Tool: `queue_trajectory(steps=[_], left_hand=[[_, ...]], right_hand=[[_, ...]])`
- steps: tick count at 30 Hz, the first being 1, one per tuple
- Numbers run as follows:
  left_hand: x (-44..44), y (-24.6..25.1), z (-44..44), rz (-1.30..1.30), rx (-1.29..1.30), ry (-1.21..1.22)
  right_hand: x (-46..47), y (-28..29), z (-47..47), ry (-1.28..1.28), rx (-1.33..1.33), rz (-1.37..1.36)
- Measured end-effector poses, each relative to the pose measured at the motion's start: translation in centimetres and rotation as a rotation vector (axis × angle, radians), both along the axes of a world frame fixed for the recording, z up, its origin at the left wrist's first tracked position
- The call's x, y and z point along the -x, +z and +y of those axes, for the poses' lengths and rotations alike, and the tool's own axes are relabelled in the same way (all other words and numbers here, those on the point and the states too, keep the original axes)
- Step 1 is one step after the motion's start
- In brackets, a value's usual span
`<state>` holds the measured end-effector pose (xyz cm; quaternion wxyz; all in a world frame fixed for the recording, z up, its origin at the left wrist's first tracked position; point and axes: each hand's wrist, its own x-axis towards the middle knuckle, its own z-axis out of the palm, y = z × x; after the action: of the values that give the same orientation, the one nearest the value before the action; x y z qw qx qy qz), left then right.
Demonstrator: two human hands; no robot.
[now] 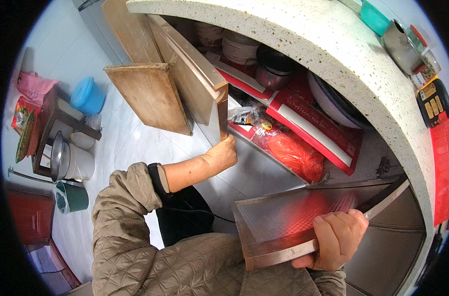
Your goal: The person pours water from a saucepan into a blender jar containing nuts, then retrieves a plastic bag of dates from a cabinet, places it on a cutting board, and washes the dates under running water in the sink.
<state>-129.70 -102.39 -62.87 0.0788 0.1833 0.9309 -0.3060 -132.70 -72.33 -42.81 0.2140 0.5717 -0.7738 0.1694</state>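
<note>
My left hand (223, 155) grips the lower edge of an open cabinet door (206, 70) on the left. On the right, my right hand (337, 238) is closed around the metal-trimmed edge of the other open door (283, 218), whose inner face is shiny and textured. Between the doors lies the cabinet's inside: a red plastic bag (296, 151), a flattened red and white cardboard box (313, 129), a dark metal pot (274, 68), stacked bowls (240, 48) and a large basin (335, 100). A worn wooden board (150, 98) stands beside the left door.
A speckled countertop (302, 40) curves above the cabinet, with a metal kettle (404, 50) and a black food package (433, 103) on it. On the floor at left are a blue lidded bucket (88, 96), a green bin (72, 198), a white bucket (80, 162) and a wooden stool (74, 120).
</note>
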Motion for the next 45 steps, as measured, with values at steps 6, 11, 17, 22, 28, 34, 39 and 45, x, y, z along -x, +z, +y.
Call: queue_trajectory(steps=[6,11,17,22,28,34,39,45], left_hand=[[0.8,-0.5,1.3,-0.034,0.088,0.11],[3.1,-3.1,3.6,-0.213,0.093,0.297],[8.0,-6.5,3.7,-0.362,0.077,0.344],[12.4,-9.1,4.1,-0.336,0.103,0.391],[17.1,-13.1,2.4,-0.223,-0.444,0.664],[20.6,-17.6,2.5,0.118,-1.132,1.097],[24.2,-20.3,-0.6,-0.037,-1.234,1.08],[25.4,-24.7,-1.8,0.149,-1.194,0.971]], right_hand=[[-0.1,-0.3,0.2,-0.022,0.015,0.018],[-0.6,-0.2,0.2,-0.032,0.029,-0.029],[-0.5,0.2,0.2,-0.007,-0.012,-0.055],[-0.5,0.8,0.3,0.008,-0.041,-0.051],[-0.2,0.8,0.1,0.036,-0.018,-0.048],[-0.1,0.9,-0.1,0.029,-0.019,-0.017],[-0.1,0.8,-0.3,0.004,0.034,-0.031],[-0.6,1.1,-0.3,-0.016,0.032,-0.061]])
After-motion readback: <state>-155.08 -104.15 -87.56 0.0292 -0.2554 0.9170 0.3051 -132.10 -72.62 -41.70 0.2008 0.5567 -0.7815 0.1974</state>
